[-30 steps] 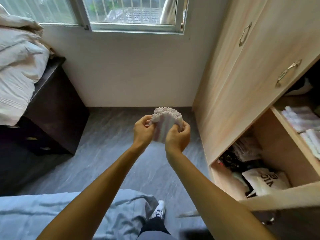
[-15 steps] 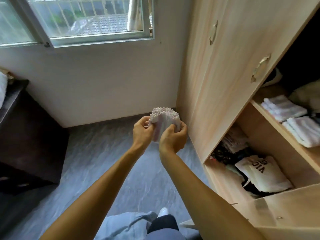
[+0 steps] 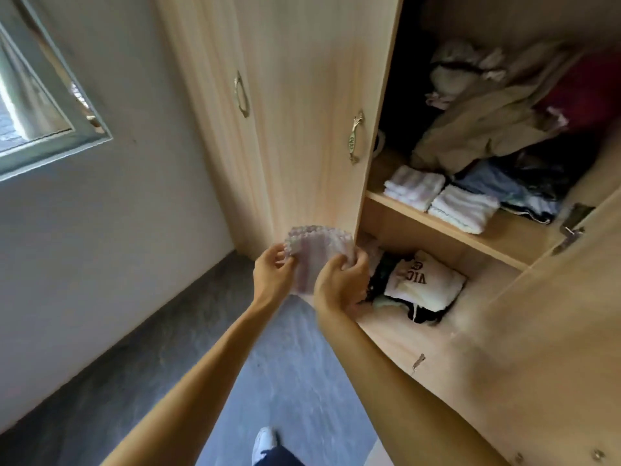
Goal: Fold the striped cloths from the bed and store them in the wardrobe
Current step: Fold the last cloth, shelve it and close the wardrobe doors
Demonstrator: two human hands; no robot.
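while outstretched before the wardrobe point(image 3: 302, 95), left hand point(image 3: 273, 274) and right hand point(image 3: 339, 284) both pinching the folded striped cloth point(image 3: 316, 253)

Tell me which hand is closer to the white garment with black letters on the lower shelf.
Right. The right hand is just left of the white garment; the left hand is farther left, across the folded cloth.
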